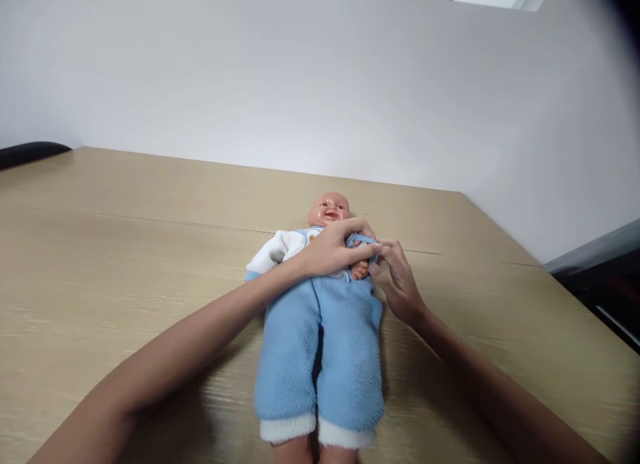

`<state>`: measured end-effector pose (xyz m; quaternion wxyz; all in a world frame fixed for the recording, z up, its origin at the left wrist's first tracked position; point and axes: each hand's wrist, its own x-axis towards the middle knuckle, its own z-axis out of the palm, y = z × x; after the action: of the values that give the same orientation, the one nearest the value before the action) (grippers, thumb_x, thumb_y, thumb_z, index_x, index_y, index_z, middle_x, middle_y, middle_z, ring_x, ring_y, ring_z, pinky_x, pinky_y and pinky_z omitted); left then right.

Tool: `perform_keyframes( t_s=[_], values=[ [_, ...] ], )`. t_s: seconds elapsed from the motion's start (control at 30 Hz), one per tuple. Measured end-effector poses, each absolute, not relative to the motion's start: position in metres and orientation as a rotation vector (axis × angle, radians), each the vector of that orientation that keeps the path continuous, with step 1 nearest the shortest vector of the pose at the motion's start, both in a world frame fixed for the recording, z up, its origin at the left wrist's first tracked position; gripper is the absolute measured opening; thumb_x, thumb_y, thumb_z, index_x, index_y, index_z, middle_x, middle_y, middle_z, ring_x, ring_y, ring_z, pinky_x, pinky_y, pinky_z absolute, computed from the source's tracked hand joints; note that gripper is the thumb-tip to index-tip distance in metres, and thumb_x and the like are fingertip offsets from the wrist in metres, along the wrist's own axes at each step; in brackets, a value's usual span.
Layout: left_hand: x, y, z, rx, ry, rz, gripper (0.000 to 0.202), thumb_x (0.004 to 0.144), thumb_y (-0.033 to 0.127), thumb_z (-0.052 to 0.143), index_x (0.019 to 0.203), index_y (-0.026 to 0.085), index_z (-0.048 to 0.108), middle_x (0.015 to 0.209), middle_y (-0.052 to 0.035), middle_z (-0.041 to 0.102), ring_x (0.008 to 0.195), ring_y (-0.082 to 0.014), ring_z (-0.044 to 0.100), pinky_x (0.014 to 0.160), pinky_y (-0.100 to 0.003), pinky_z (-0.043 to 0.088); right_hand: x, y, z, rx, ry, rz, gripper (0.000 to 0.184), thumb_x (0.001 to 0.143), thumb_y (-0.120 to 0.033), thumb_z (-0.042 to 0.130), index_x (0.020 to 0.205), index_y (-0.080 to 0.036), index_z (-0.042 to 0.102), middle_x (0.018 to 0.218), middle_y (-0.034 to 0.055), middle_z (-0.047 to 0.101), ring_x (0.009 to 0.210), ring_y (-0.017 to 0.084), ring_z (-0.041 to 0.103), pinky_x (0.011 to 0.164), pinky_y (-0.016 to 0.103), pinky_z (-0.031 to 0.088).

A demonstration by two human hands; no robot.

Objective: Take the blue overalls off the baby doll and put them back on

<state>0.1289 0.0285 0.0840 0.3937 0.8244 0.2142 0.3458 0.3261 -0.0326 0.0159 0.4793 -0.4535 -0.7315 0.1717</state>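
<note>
A baby doll [329, 209] lies on its back on the wooden table, its head toward the wall. It wears fleecy blue trousers [295, 347] with white cuffs and a white top whose sleeve [273, 256] ends in a blue cuff. Reaching across the doll's chest, my left hand [333, 247] grips the blue sleeve cuff [361, 241] on the right side. My right hand [395, 277] pinches the same cuff from the right, beside the doll's small hand [359, 271], which is bare below the cloth. Part of the doll's chest and arm is hidden behind my left hand.
The wooden table [125, 271] spreads out on both sides, with a seam across it. A pale wall [250, 77] rises behind its far edge. A dark object [33, 154] shows at the far left, and dark items [600, 284] stand past the right edge.
</note>
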Motion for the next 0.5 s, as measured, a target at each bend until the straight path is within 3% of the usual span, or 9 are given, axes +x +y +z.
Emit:
perform_keyframes(
  t_s=[0.1,0.23,0.33,0.5],
  values=[
    [0.132,0.037,0.081,1.993,0.564,0.779,0.038,0.097,0.055,0.064,0.090,0.018,0.064,0.084,-0.0002,0.062,0.083,-0.0181,0.059,0.077,-0.031,0.045,0.321,-0.034,0.019,-1.152,-1.666,0.487,0.027,0.103,-0.048,0.057,0.088,-0.027,0.064,0.103,0.0058,0.061,0.105,0.027,0.059,0.101,0.044,0.049],
    [0.134,0.046,0.070,2.103,0.669,0.780,0.032,0.100,0.051,0.060,0.090,0.020,0.058,0.082,0.0004,0.058,0.081,-0.0182,0.056,0.075,-0.032,0.044,0.317,-0.034,0.020,-1.130,-1.406,0.922,0.022,0.103,-0.050,0.056,0.098,-0.030,0.061,0.103,0.0031,0.067,0.103,0.025,0.065,0.101,0.042,0.053],
    [0.134,0.050,0.065,2.199,0.760,0.793,0.032,0.101,0.050,0.057,0.086,0.022,0.052,0.082,-0.0005,0.059,0.083,-0.0196,0.058,0.076,-0.033,0.045,0.315,-0.029,0.016,-1.109,-1.257,1.125,0.028,0.101,-0.058,0.051,0.100,-0.030,0.055,0.106,0.0046,0.068,0.102,0.026,0.069,0.096,0.043,0.058],
    [0.131,0.051,0.067,2.293,0.844,0.746,0.026,0.102,0.043,0.053,0.088,0.021,0.051,0.084,-0.0020,0.062,0.083,-0.0215,0.061,0.080,-0.036,0.046,0.321,-0.022,-0.001,-1.237,-1.302,0.994,0.033,0.099,-0.060,0.055,0.094,-0.028,0.055,0.095,0.0019,0.066,0.094,0.023,0.067,0.090,0.037,0.058]
  ],
)
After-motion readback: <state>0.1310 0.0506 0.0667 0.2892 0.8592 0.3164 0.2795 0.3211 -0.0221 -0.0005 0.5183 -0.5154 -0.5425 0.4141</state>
